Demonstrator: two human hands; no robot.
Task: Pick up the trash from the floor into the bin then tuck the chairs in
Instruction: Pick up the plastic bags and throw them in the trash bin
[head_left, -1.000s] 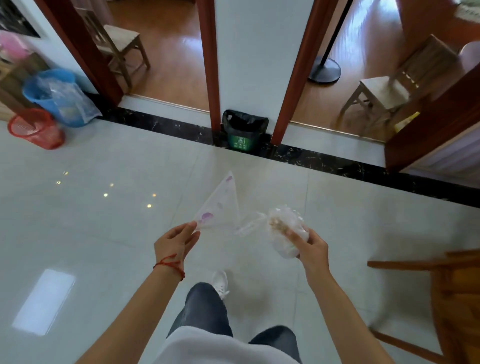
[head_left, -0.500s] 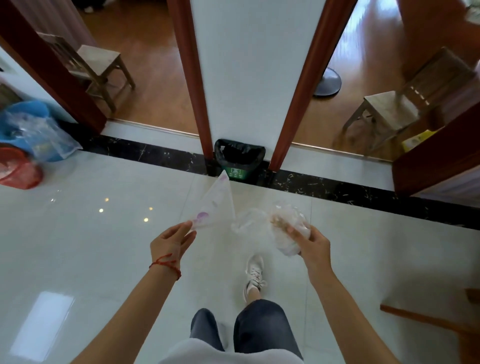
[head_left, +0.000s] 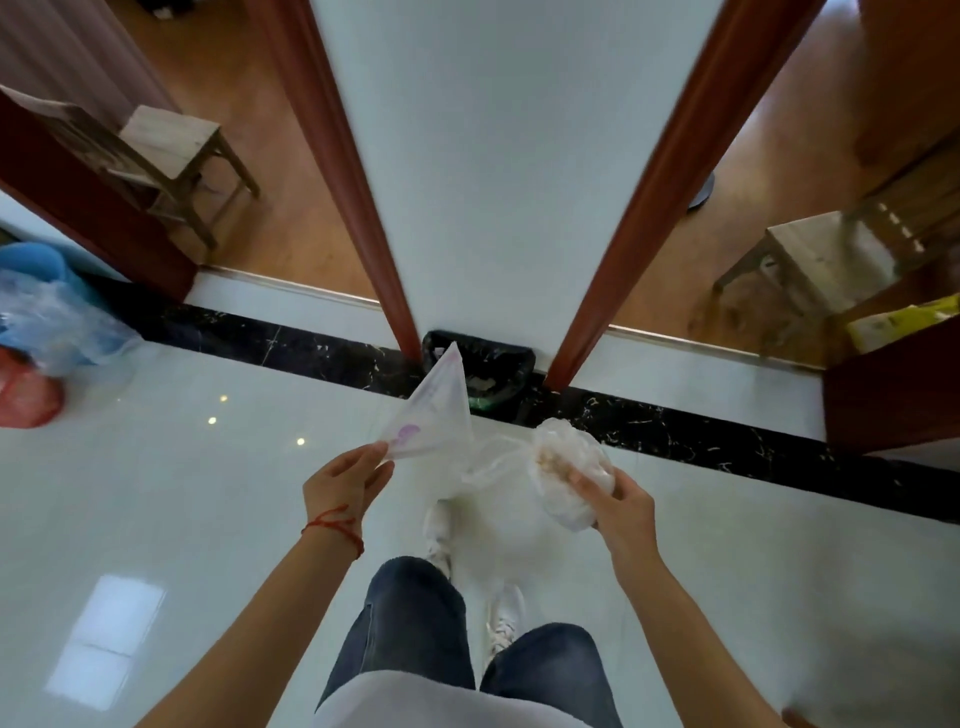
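My left hand pinches the corner of a flat clear plastic wrapper with a purple mark; its far tip overlaps the bin. My right hand grips a crumpled clear plastic bag with brownish bits inside. The small bin, lined with a black bag, stands on the floor against the white wall between two doorways, just beyond both hands. A wooden chair stands in the left room and another wooden chair in the right room.
A blue bin with clear plastic and a red basket sit at the left edge. Dark red door frames flank the wall. A black marble strip crosses the glossy tiled floor. My legs and white shoes are below.
I have walked forward: the bin and wall are much closer and now lie right beyond the wrapper. Both hands keep their hold on the plastic.
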